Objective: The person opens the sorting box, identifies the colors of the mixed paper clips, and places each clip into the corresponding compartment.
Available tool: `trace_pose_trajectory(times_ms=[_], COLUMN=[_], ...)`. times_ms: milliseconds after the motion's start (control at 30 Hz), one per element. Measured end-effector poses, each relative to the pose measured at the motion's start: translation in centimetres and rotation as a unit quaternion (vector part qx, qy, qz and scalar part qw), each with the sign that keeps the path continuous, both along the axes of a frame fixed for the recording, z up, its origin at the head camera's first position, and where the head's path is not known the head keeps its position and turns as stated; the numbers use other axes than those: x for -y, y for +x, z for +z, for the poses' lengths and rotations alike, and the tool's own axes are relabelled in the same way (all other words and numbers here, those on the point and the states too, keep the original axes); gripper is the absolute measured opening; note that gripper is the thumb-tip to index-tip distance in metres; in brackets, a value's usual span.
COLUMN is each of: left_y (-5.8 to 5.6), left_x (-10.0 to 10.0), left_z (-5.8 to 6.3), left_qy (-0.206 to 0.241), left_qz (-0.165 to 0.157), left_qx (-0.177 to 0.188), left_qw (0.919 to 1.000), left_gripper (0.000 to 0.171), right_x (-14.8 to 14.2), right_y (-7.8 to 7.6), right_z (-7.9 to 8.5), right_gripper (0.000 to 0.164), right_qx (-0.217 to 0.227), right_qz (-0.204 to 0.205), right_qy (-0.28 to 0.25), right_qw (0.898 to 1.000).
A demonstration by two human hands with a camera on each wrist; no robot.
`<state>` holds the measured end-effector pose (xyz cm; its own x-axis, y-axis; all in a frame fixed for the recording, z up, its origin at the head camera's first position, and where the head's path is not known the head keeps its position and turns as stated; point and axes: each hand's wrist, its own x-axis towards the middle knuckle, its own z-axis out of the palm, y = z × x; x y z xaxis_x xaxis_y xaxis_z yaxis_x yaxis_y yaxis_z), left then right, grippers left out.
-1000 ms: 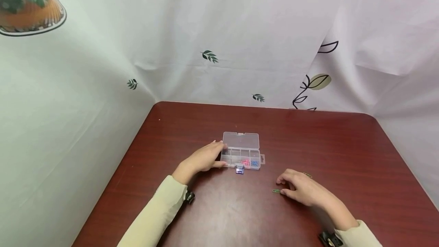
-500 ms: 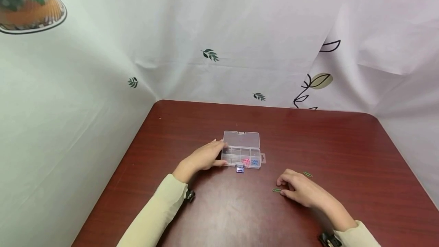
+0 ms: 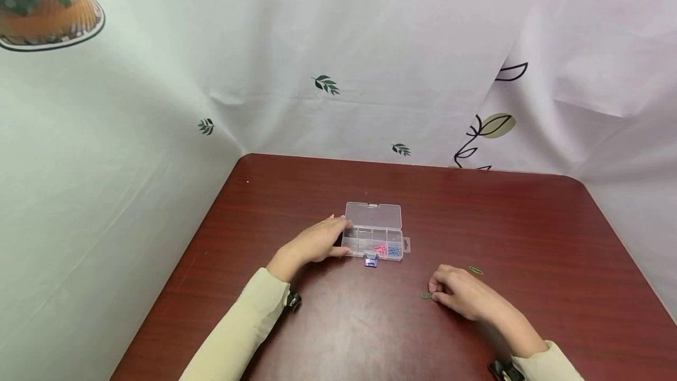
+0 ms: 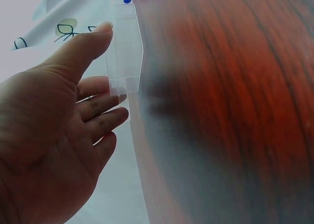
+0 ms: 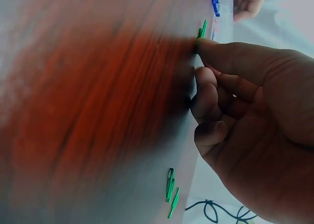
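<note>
A clear compartment box (image 3: 360, 246) lies on the table with its lid (image 3: 373, 215) folded back. My left hand (image 3: 313, 244) holds its left end, thumb (image 4: 100, 37) at the front wall and fingers (image 4: 105, 104) behind. Pink pieces (image 3: 379, 249) and blue pieces (image 3: 394, 251) fill two front compartments. My right hand (image 3: 461, 293) is low over the table, fingers curled. Its thumb and index finger pinch the end of a slim green paper clip (image 3: 425, 296); the fingertips partly hide it. Another green paper clip (image 3: 476, 270) lies beyond that hand.
A blue latch (image 3: 371, 261) projects from the box front and a hanging tab (image 3: 406, 244) from its right side. The brown table (image 3: 296, 187) meets a patterned cloth (image 3: 370, 46) at the back and sides.
My right fingertips have drawn together at the near green paper clip, which shows less than before. The left hand and the box have stayed in place.
</note>
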<state>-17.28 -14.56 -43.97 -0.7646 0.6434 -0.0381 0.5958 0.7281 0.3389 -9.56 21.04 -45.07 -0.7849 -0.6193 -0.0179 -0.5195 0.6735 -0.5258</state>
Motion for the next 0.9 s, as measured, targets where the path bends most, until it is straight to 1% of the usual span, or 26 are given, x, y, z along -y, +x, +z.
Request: trace_pose_trajectory(times_ms=[167,333,467,567,733,900], left_y=[-0.1,0.0,0.1,0.1,0.1,0.1], left_x=[0.0,0.0,0.0,0.0,0.0,0.0], left_z=[-0.2,0.0,0.1,0.1,0.2,0.2], left_qy=[0.002,0.002,-0.002,-0.004,-0.001,-0.001], left_qz=[-0.003,-0.001,0.002,0.002,-0.001,-0.002], left_qx=[-0.003,0.000,0.006,0.005,0.004,0.004], left_qw=[1.0000,1.0000,1.0000,1.0000,1.0000,1.0000], left_gripper=[0.053,0.052,0.052,0.051,0.052,0.052], right_x=[0.2,0.4,0.5,0.6,0.9,1.3], right_y=[0.0,0.1,0.1,0.0,-0.2,-0.5], right_z=[0.0,0.0,-0.1,0.0,0.2,0.6], right_gripper=[0.022,0.024,0.025,0.025,0.026,0.021], right_qx=[-0.005,-0.010,-0.026,-0.029,-0.020,-0.031], right_qz=[0.003,0.009,0.014,0.013,0.014,0.017], right_qy=[0.001,0.001,0.000,-0.010,-0.036,-0.043], right_qw=[1.000,1.000,1.000,0.999,0.999,0.998])
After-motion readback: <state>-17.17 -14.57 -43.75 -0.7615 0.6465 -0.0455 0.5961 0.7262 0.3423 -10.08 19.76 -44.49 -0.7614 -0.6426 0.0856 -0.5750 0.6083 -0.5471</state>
